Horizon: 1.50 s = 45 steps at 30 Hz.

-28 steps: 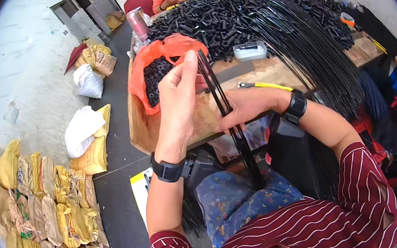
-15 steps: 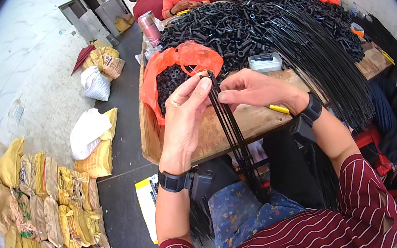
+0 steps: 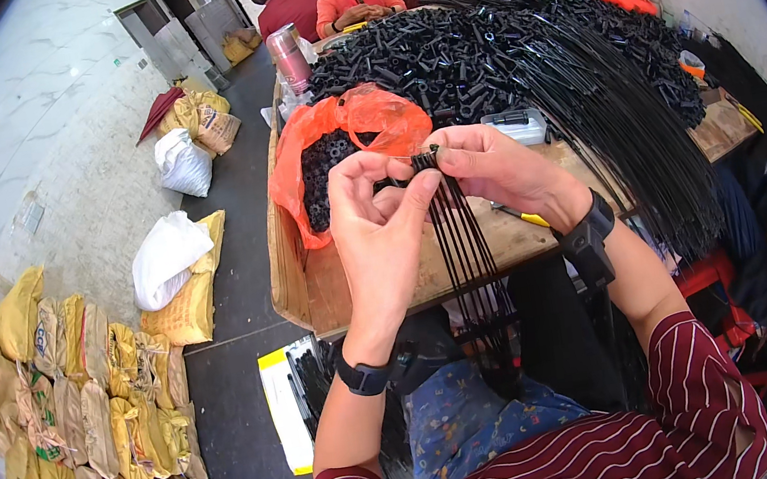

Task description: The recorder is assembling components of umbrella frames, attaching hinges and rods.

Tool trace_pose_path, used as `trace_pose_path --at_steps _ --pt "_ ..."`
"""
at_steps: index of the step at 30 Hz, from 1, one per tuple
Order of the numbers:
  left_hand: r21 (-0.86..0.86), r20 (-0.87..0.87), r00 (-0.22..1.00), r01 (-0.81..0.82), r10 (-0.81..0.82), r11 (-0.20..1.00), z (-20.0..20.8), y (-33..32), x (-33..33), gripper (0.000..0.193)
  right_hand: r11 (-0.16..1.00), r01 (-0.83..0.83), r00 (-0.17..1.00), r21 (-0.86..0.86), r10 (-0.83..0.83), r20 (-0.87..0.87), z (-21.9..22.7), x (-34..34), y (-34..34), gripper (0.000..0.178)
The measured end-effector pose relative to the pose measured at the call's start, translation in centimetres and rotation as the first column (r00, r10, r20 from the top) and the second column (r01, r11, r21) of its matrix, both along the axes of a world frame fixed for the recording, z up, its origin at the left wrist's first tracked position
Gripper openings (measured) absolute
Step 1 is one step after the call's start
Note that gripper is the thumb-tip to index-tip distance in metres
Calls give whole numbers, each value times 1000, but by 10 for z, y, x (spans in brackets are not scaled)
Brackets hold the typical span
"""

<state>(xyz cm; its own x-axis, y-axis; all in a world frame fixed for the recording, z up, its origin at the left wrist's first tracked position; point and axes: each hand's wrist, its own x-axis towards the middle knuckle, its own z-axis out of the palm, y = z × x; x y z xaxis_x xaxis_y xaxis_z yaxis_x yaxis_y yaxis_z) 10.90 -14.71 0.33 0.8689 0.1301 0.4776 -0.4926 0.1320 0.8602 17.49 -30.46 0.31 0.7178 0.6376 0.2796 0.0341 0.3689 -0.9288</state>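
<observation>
Black cables are hanging from the person's fingers, their upper ends sitting above the near table edge and their lengths trailing toward six o'clock over the lap. From where I am standing, they are now spreading into a neat row, where a moment ago they were bunching closely. The left hand is pinching the tops firmly, thumb pressing across them, no gap showing. The right hand is now meeting it there, thumb and fingers closing on the ends from three o'clock; how many it is gripping, I cannot tell. That spacing is probably making each end easier to handle separately. From the hands, an orange bag is sitting between nine and ten o'clock, a pile of fittings is rising at twelve, and a yellow handle is lying near four.
</observation>
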Motion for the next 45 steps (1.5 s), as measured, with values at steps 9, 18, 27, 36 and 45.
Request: trace_pose_path --at_steps 9,18,27,36,45 --pt "2 -60 996 63 -63 998 6 3 -7 33 991 -130 989 37 132 -66 0 0 -3 23" --pt "-40 -10 997 -79 79 996 4 -1 -7 29 995 -100 991 -12 99 -85 4 -3 -4 23" --pt "6 -33 995 -94 94 996 4 -3 -10 33 998 -55 998 -32 54 -34 3 -3 -5 21" --pt "-91 7 997 -78 79 993 -1 -12 0 29 974 -167 981 156 180 -72 -1 0 -5 28" --pt "-152 15 997 -74 77 986 -2 -21 5 28 879 471 877 72 -475 68 -2 -19 6 22"
